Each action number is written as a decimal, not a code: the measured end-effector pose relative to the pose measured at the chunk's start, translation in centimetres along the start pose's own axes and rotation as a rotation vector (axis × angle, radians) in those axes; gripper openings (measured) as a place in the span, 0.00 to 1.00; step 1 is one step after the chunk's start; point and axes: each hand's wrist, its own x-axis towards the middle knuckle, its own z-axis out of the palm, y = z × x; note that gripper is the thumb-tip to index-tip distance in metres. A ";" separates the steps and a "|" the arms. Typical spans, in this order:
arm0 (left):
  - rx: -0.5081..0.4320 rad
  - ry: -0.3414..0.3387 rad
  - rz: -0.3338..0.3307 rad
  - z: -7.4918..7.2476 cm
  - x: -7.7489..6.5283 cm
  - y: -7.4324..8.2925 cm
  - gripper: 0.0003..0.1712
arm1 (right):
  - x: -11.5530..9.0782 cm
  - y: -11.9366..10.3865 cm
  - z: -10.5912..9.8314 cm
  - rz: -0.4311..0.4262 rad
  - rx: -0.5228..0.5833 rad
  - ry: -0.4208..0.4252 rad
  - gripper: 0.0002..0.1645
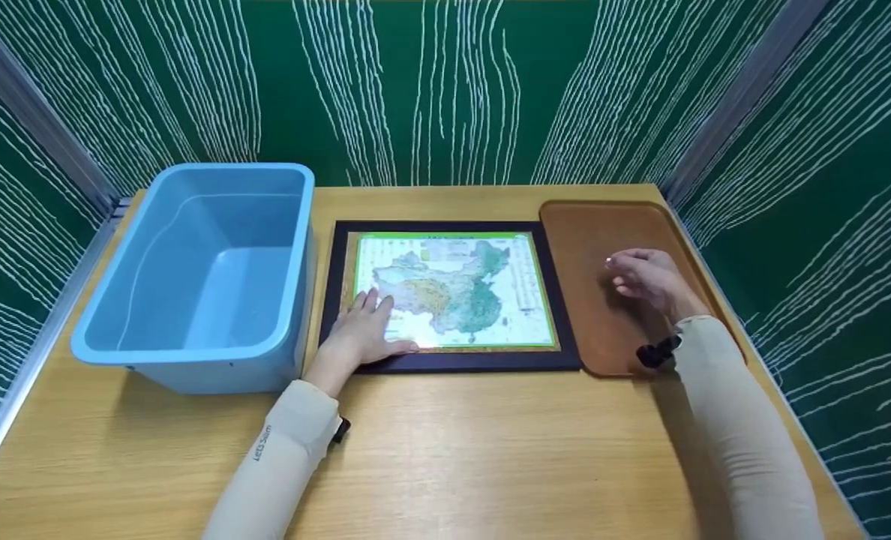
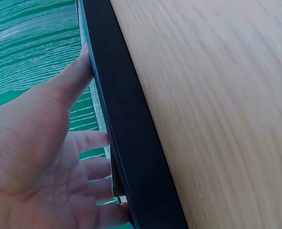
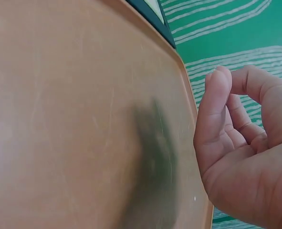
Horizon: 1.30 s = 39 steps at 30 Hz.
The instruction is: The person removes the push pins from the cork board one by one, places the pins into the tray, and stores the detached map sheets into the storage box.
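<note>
A framed map [image 1: 445, 292] with a black border lies flat on the table, covered by a glossy sheet. My left hand [image 1: 363, 330] rests on its lower left corner, fingers fairly straight and spread. The left wrist view has that hand's palm [image 2: 45, 162] beside the black frame edge [image 2: 131, 124]. Over the brown tray [image 1: 592, 315] my right hand [image 1: 652, 279] pinches a tiny white piece [image 1: 608, 259] between thumb and index finger. From the right wrist the pinched fingertips [image 3: 218, 83] nearly hide the piece, so I cannot tell its kind.
A deep blue plastic bin [image 1: 190, 356] stands left of the framed map, with nothing seen inside. The wooden table [image 1: 460, 450] extends in front. Green walls [image 1: 468, 90] with white wavy lines enclose the back and both sides. A small white speck [image 3: 194, 198] shows on the tray.
</note>
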 end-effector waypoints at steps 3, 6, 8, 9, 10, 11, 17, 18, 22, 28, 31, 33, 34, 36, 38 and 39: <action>-0.002 0.007 -0.003 0.0 0.0 -0.1 0.58 | 0.0 0.3 -0.6 0.019 0.009 0.041 0.24; -0.006 0.004 -0.005 0.0 -0.1 -0.1 0.59 | 0.1 0.7 -1.0 0.044 0.067 0.061 0.24; -0.012 0.003 -0.006 0.0 -0.1 -0.1 0.59 | 0.1 1.0 -1.3 0.052 0.119 0.062 0.22; -0.016 0.002 -0.005 0.0 -0.1 -0.1 0.59 | 0.1 1.2 -1.4 0.055 0.142 0.064 0.21; -0.018 0.003 -0.003 0.0 -0.2 -0.1 0.59 | 0.1 1.3 -1.5 0.055 0.166 0.059 0.19; -0.021 0.003 -0.002 -0.1 -0.2 0.0 0.59 | 0.1 1.5 -1.5 0.053 0.188 0.052 0.17; -0.012 0.004 0.003 -0.1 -0.3 0.1 0.59 | 0.0 2.2 -1.8 0.092 0.211 0.039 0.17; -0.010 0.006 0.003 -0.1 -0.3 0.1 0.59 | 0.0 2.2 -1.8 0.098 0.206 0.038 0.18; -0.005 0.015 0.005 -0.1 -0.2 0.1 0.58 | 0.2 2.2 -2.0 0.100 0.187 0.034 0.20; 0.016 0.007 0.010 0.0 0.1 0.1 0.58 | 0.3 2.2 -1.9 0.119 0.149 0.044 0.21; 0.024 0.009 0.004 0.0 0.1 0.1 0.59 | 0.4 2.2 -1.8 0.116 0.121 0.048 0.21; 0.022 0.009 0.002 -0.1 0.1 0.1 0.59 | 0.6 2.2 -1.7 0.117 0.114 0.054 0.21; 0.021 0.007 0.002 -0.1 0.1 0.1 0.59 | 0.7 2.3 -1.7 0.119 0.114 0.056 0.21; 0.015 0.001 -0.002 -0.1 0.1 0.1 0.59 | 0.9 2.4 -1.7 0.116 0.125 0.051 0.20; 0.004 -0.002 -0.005 -0.1 0.1 0.2 0.59 | 1.1 2.5 -1.7 0.106 0.130 0.049 0.18; -0.001 -0.004 -0.007 -0.1 0.0 0.2 0.59 | 1.1 2.6 -1.7 0.098 0.128 0.047 0.17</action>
